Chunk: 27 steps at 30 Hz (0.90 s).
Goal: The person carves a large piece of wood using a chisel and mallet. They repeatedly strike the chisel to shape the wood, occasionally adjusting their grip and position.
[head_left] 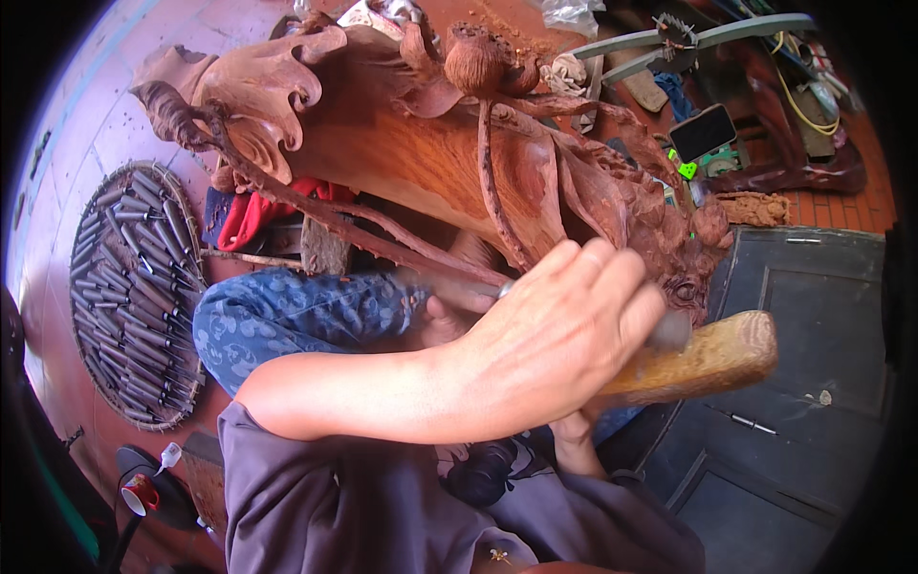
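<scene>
My left hand reaches in from the left, its fingers curled round a chisel, slightly blurred. The grey handle end sticks out beyond the knuckles; the blade side points left toward the carved stems. Below it, mostly hidden by my left hand and forearm, my right hand grips a yellowish wooden mallet. The mallet's thick head lies close beside the chisel's handle end. Just beyond both hands rests a large reddish-brown wood carving with curled leaves, thin stems and a round seed pod. Whether the chisel tip touches wood is hidden.
A round woven tray full of dark-handled chisels lies at left. A red cloth and a wood block sit under the carving. A phone and large grey calipers are at far right. A dark panelled board lies right.
</scene>
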Each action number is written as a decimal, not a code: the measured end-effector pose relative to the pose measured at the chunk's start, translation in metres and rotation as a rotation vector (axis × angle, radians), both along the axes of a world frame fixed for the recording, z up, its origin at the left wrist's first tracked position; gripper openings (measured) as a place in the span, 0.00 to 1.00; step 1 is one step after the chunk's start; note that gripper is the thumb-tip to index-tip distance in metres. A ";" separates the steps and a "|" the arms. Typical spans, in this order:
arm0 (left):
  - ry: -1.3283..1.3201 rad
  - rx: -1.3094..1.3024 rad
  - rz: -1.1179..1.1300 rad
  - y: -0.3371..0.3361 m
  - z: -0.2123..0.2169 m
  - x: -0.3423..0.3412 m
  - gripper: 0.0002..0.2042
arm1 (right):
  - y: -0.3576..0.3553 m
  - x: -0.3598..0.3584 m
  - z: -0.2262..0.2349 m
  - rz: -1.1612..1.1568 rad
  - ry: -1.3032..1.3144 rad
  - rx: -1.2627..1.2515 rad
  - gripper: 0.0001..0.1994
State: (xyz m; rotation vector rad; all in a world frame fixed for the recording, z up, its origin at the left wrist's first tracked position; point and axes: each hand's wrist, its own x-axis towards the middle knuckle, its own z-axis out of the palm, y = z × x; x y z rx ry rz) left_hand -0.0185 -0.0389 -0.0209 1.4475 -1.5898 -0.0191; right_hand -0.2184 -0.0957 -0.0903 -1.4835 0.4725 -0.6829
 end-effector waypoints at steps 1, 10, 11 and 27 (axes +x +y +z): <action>-0.029 -0.042 -0.034 -0.002 -0.002 0.000 0.17 | -0.003 0.001 0.004 -0.015 -0.008 -0.013 0.14; -0.018 -0.282 0.043 -0.026 -0.023 0.023 0.24 | 0.000 -0.015 -0.012 -0.005 0.072 0.046 0.14; 0.000 -0.290 0.059 -0.029 -0.025 0.022 0.25 | 0.002 -0.013 -0.010 0.004 0.083 0.074 0.14; 0.252 -0.357 0.136 -0.040 -0.021 0.035 0.18 | 0.007 -0.002 -0.018 -0.043 0.171 -0.086 0.13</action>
